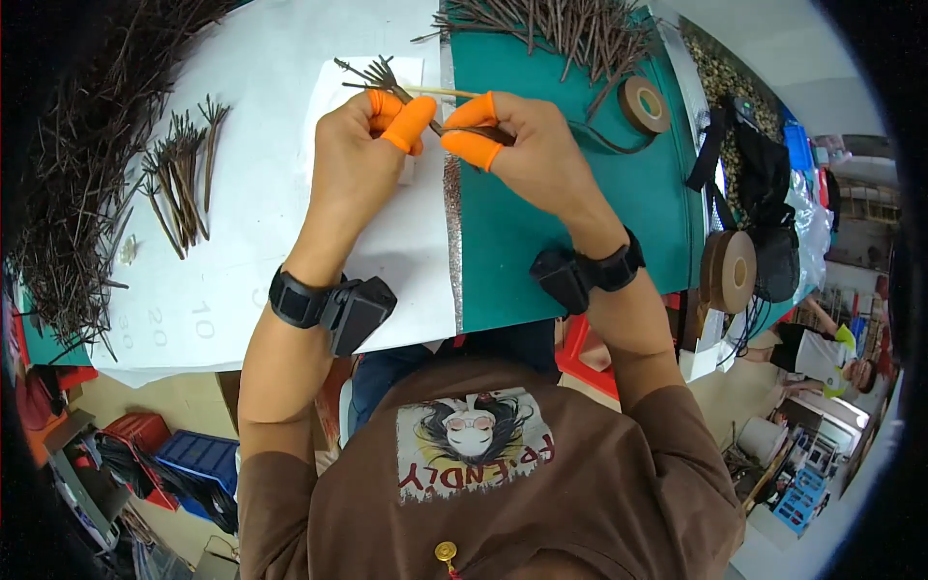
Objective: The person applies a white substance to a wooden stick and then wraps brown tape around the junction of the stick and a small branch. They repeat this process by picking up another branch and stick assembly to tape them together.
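My left hand (360, 159), wearing orange finger cots, pinches a small brown branched twig (380, 75) whose forked tips fan out up and to the left. Its stem slants down toward my right hand (539, 155), also in orange finger cots. Between the right thumb and forefinger runs a strip of brown tape (495, 133), stretched toward the twig's stem and meeting it near the left fingertips. Behind the right hand, the tape (619, 147) leads back to a brown tape roll (645, 104). A thin pale stick (440, 91) lies just beyond the fingers.
A dark twig heap (68, 184) covers the table's left side. A small bunch of branched twigs (179, 174) lies nearer on white paper (261, 58). More straight brown sticks (570, 29) are piled at the back of the green mat (619, 222). Larger tape rolls (737, 273) stand at the right edge.
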`<state>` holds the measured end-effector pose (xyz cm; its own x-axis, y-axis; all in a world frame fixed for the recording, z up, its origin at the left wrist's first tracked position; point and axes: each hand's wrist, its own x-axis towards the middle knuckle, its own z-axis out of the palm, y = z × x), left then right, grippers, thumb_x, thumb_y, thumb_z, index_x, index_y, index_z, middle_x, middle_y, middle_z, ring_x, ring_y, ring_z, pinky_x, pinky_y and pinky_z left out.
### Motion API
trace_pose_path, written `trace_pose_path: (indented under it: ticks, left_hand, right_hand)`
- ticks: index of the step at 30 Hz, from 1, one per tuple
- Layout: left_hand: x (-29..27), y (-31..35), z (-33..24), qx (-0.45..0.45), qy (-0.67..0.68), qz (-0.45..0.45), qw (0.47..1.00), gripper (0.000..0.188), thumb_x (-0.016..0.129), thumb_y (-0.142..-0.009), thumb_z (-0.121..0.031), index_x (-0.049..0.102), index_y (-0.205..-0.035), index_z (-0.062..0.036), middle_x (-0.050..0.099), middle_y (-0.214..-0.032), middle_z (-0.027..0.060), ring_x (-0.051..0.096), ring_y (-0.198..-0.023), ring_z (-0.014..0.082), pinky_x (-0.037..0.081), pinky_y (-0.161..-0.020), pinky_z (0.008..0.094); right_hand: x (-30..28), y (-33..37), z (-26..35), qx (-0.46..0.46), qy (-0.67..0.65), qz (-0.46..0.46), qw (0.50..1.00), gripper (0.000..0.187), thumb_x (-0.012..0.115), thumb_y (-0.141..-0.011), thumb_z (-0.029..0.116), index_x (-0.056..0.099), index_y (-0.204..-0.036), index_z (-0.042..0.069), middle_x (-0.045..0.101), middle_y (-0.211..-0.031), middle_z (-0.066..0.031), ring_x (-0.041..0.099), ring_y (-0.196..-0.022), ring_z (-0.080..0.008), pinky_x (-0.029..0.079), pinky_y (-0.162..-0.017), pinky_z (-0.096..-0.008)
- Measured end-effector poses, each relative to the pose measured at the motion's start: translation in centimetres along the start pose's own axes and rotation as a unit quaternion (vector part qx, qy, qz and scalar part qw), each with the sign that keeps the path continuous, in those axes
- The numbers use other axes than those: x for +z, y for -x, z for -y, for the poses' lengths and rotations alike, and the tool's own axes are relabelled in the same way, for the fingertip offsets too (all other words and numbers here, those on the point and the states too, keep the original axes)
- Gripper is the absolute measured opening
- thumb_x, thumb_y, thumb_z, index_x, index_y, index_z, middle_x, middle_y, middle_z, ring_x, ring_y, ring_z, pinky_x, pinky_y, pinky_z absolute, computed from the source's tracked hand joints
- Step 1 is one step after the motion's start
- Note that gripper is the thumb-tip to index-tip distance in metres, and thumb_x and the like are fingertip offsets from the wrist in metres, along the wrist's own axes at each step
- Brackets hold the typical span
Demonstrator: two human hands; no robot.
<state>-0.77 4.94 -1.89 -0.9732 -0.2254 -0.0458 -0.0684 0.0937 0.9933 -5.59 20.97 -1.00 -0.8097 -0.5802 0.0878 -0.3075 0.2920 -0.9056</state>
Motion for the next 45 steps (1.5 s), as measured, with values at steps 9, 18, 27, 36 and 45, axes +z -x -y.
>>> trace_pose_path:
  ticks: [9,18,27,36,45]
  left_hand:
    - [-0.2,-0.4,0.2,-0.02,-0.027,0.01,0.999,0.022,0.06,-0.078,-0.02,0.056,-0.072,0.0008,0.055,-0.059,0.0026,0.046,-0.05,0.0066,0.035,-0.045,0.0192]
    - [-0.4,0.0,-0.5,-0.087,0.117,0.072,0.987,0.014,0.054,-0.082,-0.017,0.056,-0.078,-0.0035,0.054,-0.063,0.0009,0.038,-0.048,0.0016,0.027,-0.043,0.015]
    - [0.2,0.0,0.1,-0.017,0.028,0.032,0.999,0.019,0.059,-0.079,-0.018,0.056,-0.07,-0.0012,0.055,-0.057,0.0018,0.044,-0.047,0.0041,0.032,-0.042,0.0173]
    - [-0.2,-0.3,0.5,-0.021,0.019,0.028,0.999,0.02,0.06,-0.078,-0.018,0.056,-0.071,-0.0009,0.054,-0.056,0.001,0.043,-0.047,0.0041,0.032,-0.042,0.0183]
    - [-0.6,0.0,-0.3,-0.093,0.113,0.105,0.984,0.019,0.05,-0.083,-0.018,0.056,-0.078,-0.0002,0.054,-0.062,0.0013,0.042,-0.05,0.006,0.032,-0.046,0.0182]
  right_hand:
    - [-0.8,-0.2,-0.1,0.017,-0.027,0.032,0.999,0.013,0.058,-0.077,0.002,0.059,-0.088,-0.003,0.057,-0.071,-0.001,0.049,-0.063,-0.0041,0.038,-0.054,-0.0164]
    - [-0.5,-0.2,-0.2,0.049,-0.026,0.043,0.998,0.012,0.056,-0.078,0.004,0.059,-0.088,-0.003,0.056,-0.072,-0.0001,0.048,-0.064,-0.0036,0.037,-0.055,-0.016]
    - [-0.2,-0.2,-0.4,0.035,-0.025,0.03,0.999,0.015,0.058,-0.078,0.006,0.059,-0.09,-0.003,0.057,-0.074,0.0008,0.049,-0.066,-0.003,0.038,-0.056,-0.0154]
    - [-1.0,-0.3,-0.4,0.033,-0.019,0.029,0.999,0.014,0.059,-0.077,0.004,0.06,-0.089,-0.001,0.057,-0.073,0.0011,0.05,-0.065,-0.0033,0.039,-0.056,-0.0154]
    - [-1.0,-0.3,-0.6,0.07,0.001,0.02,0.997,0.012,0.059,-0.076,0.004,0.061,-0.087,-0.001,0.057,-0.071,0.0007,0.049,-0.064,-0.0038,0.038,-0.056,-0.0165]
